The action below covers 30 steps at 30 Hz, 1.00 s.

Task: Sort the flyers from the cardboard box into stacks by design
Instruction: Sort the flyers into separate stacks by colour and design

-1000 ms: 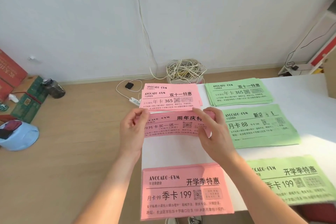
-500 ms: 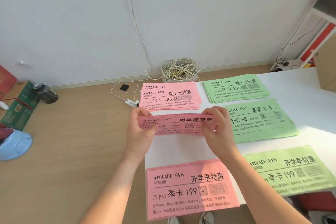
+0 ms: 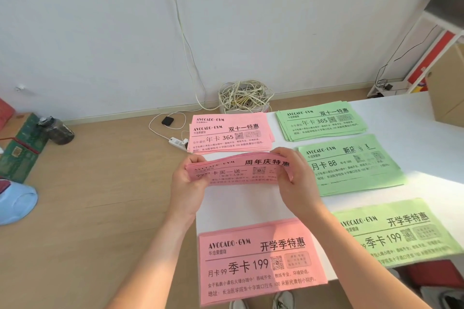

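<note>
Both hands hold one bundle of pink flyers [image 3: 241, 170] just above the white table [image 3: 251, 206]. My left hand [image 3: 188, 183] grips its left end and my right hand [image 3: 296, 180] grips its right end, thumbs on top. The bundle bows slightly upward. Behind it lies a pink stack [image 3: 228, 133] and near the front edge another pink stack [image 3: 258, 261]. To the right lie three green stacks: far [image 3: 321, 120], middle [image 3: 351, 165] and near [image 3: 401, 233]. A cardboard box [image 3: 447, 88] stands at the right edge, its contents hidden.
The table's left edge runs just left of the pink stacks; wooden floor [image 3: 113, 195] lies beyond. A coil of cables [image 3: 244, 95], a power strip [image 3: 178, 143], a dark bottle [image 3: 59, 129] and a blue object [image 3: 15, 200] are on the floor. A white shelf [image 3: 431, 40] stands at the right.
The bundle has tilted flatter between my hands and sits a little further right. Both hands keep their grip on its ends. My head view has shifted slightly left.
</note>
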Tool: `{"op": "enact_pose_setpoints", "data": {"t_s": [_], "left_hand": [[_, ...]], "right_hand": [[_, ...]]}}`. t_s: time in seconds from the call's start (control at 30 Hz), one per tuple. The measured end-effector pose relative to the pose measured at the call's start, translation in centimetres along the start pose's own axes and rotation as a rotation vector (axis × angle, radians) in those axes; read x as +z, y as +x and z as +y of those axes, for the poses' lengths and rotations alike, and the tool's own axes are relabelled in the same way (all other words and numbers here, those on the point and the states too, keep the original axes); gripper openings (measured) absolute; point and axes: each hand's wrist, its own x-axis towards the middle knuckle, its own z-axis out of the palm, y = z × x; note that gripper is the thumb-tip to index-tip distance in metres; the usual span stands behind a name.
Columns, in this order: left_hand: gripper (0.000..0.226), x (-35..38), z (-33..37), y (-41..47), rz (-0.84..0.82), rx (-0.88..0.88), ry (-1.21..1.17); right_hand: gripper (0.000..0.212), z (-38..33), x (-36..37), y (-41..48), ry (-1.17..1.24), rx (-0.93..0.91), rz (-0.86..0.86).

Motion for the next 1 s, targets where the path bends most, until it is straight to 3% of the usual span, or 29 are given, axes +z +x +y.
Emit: {"op": "enact_pose_setpoints", "data": {"t_s": [0.1,0.23,0.47,0.6,0.7,0.8,0.87,1.0], "left_hand": [[0.039,-0.1,-0.1,0.0,0.008,0.008,-0.011],[0.036,-0.3,-0.9,-0.3,0.004,-0.028,0.049],[0.037,-1.0,-1.7,-0.3,0.039,-0.036,0.271],[0.058,-1.5,-1.1,-0.9,0.051,-0.020,0.295],[0.087,-2.5,-0.5,-1.2,0.024,0.122,0.547],[0.110,-3.0,0.4,-0.7,-0.235,0.328,1.044],[0.116,-2.4,0.9,-0.2,-0.462,0.340,1.309],[0.123,-1.1,1.1,0.5,-0.613,0.267,1.460]], "right_hand": [[0.039,0.0,0.1,-0.1,-0.023,-0.023,0.035],[0.047,0.9,0.2,-0.4,-0.090,0.004,-0.103],[0.046,0.9,-0.3,-0.1,-0.123,-0.004,-0.131],[0.048,0.3,-0.7,0.1,-0.087,0.049,-0.184],[0.051,-0.2,-1.4,0.8,0.001,0.165,-0.321],[0.052,-0.5,-2.2,1.8,0.004,0.284,-0.470],[0.052,-0.6,-2.5,2.4,0.020,0.330,-0.539],[0.053,-0.8,-2.4,2.8,0.013,0.391,-0.592]]}}
